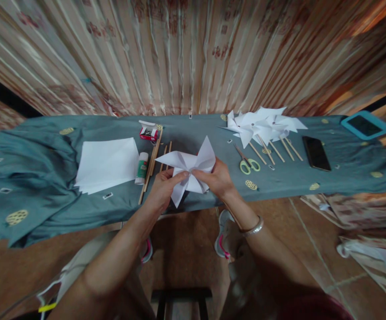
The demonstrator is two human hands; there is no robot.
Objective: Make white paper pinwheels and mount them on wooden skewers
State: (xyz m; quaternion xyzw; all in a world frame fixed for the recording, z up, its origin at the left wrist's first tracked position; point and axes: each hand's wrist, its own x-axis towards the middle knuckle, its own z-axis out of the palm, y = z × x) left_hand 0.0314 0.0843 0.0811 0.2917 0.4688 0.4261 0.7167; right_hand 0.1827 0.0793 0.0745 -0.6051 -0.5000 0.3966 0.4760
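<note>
A white paper pinwheel [193, 162] is held up over the near edge of the table, its pointed blades spread out. My left hand [164, 186] grips its left side, the thumb pressed near the centre. On the right side my right hand [218, 178] pinches it, with that thumb also at the centre. The fingers behind the paper are hidden. Just left of my hands lie several wooden sticks [152, 162] and an upright-looking glue stick [141, 169] with a green label. Behind them is a small open red box [148, 133] holding small dark metal pieces.
White paper sheets [108, 164] lie stacked at left. To the right are green-handled scissors [247, 163], several pinwheels on sticks [262, 124], a black phone [316, 153] and a blue-framed device [366, 125]. A patterned curtain [186, 58] hangs behind the cloth-covered table [289, 184].
</note>
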